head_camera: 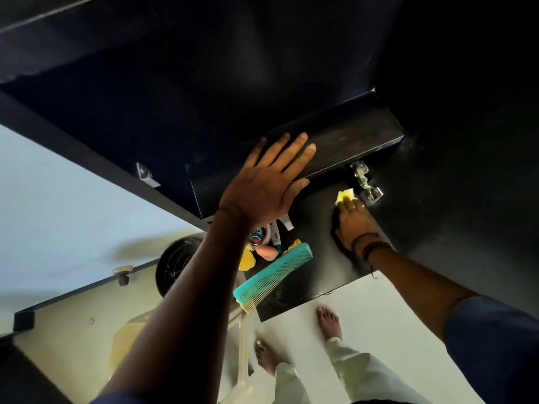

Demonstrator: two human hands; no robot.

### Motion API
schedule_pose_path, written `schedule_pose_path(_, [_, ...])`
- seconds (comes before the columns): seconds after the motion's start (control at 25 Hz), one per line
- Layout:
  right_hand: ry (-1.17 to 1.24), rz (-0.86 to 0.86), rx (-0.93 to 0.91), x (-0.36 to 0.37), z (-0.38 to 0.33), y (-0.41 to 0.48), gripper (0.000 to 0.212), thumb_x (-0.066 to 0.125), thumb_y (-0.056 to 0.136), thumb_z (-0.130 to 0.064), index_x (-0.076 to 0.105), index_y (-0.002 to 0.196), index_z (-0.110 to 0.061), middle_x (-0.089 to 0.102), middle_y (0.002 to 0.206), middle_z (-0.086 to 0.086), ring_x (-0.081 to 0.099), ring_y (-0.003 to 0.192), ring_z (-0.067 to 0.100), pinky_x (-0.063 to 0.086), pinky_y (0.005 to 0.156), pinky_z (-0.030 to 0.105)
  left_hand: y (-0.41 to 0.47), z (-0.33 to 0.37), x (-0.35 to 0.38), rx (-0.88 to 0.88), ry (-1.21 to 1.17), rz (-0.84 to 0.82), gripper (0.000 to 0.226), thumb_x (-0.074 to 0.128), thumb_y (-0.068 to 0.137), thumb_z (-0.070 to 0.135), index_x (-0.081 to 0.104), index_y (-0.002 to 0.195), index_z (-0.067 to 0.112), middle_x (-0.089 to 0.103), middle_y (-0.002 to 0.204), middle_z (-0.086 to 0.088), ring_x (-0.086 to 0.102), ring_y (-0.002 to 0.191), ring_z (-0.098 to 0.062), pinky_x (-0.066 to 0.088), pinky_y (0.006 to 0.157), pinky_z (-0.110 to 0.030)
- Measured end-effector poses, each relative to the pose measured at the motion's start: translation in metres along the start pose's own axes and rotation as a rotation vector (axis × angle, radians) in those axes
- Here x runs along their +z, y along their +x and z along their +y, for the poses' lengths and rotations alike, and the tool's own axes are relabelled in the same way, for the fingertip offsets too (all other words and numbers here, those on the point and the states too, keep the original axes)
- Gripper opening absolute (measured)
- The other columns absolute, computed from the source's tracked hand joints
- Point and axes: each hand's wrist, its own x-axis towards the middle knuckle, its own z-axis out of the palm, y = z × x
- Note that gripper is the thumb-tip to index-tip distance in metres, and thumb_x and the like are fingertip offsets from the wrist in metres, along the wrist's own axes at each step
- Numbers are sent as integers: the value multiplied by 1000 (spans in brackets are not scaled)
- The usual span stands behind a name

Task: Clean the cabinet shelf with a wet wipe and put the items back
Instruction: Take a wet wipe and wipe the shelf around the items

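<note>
My right hand [351, 221] presses a yellowish wet wipe [345, 196] flat on the dark lower cabinet shelf [313, 266], at its far right corner beside a metal hinge [366, 182]. My left hand [269, 182] lies flat with spread fingers against the front edge of the dark upper shelf [350, 141] and holds nothing. On the lower shelf's left part sit a teal comb [272, 277], a pink sponge [267, 252], a yellow item [247, 260] and small tubes [275, 234], partly hidden by my left wrist.
The comb's end hangs over the lower shelf's front edge. A dark open cabinet door [87, 158] runs diagonally at the left. A black round object [175, 265] stands below it. My bare feet [329, 322] stand on the pale floor next to a white handled object [243, 371].
</note>
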Motion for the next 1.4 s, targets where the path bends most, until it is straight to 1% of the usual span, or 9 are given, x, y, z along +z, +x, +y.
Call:
schedule_pose_path(0.2, [197, 39, 84, -51, -35, 54, 58, 51, 91, -16, 32, 143, -1, 33, 149, 20, 32, 138, 33, 23, 115, 34, -1, -1, 2, -4, 2, 6, 55, 21, 101, 45, 12, 151, 24, 12, 160, 2, 11, 147, -18, 12, 119, -43])
schedule_pose_path(0.36, [342, -55, -237, -14, -61, 21, 69, 50, 87, -6, 22, 149, -14, 13, 159, 9, 16, 146, 26, 14, 120, 31, 0, -2, 0, -6, -8, -4, 55, 20, 101, 45, 11, 151, 24, 12, 160, 2, 12, 147, -18, 12, 119, -44])
schedule_pose_path(0.48, [305, 56, -368, 25, -33, -41, 65, 56, 80, -3, 38, 143, -8, 29, 153, 13, 32, 140, 30, 17, 118, 33, 0, -2, 2, -3, -1, 11, 56, 21, 101, 46, 13, 151, 24, 13, 160, 1, 13, 147, -20, 13, 119, -44])
schedule_pose_path(0.56, [309, 107, -243, 21, -10, -46, 64, 55, 81, -4, 39, 143, -11, 28, 154, 9, 35, 139, 28, 25, 117, 40, 0, -2, 3, 1, -5, 13, 57, 21, 101, 47, 13, 152, 24, 13, 160, 1, 13, 147, -20, 13, 119, -45])
schedule_pose_path(0.68, [317, 86, -40, -3, -16, 0, 64, 51, 88, -10, 27, 148, -13, 15, 158, 6, 20, 144, 27, 19, 117, 36, 0, -2, 2, -4, -5, 8, 56, 21, 100, 46, 13, 152, 24, 12, 160, 2, 12, 147, -19, 13, 119, -44])
schedule_pose_path(0.84, [354, -98, -178, -1, -63, 26, 65, 51, 88, -10, 27, 148, -15, 13, 159, 4, 16, 146, 24, 17, 119, 34, 0, -2, 0, -6, -14, 3, 56, 19, 101, 46, 12, 152, 25, 11, 160, 2, 12, 147, -19, 11, 118, -44])
schedule_pose_path(0.96, [380, 18, -285, 28, -60, -26, 53, 46, 88, -13, 42, 141, -15, 28, 155, 4, 27, 143, 23, 23, 118, 29, 0, -3, 0, -5, -15, -1, 57, 19, 101, 47, 12, 152, 24, 11, 160, 2, 12, 147, -20, 10, 118, -45])
schedule_pose_path(1.16, [435, 162, -41, 41, -24, -73, 50, 56, 84, -2, 53, 133, -14, 41, 147, 3, 36, 136, 24, 23, 110, 19, 0, -1, 1, -4, -24, 2, 57, 19, 100, 47, 12, 152, 24, 10, 160, 2, 11, 147, -20, 9, 118, -45])
schedule_pose_path(1.4, [375, 83, -124, 31, -57, -39, 47, 52, 91, -14, 48, 138, -15, 35, 150, 3, 31, 138, 21, 24, 113, 24, 1, -4, 0, 4, -39, -14, 56, 18, 100, 46, 11, 152, 24, 10, 160, 1, 9, 147, -20, 9, 119, -46])
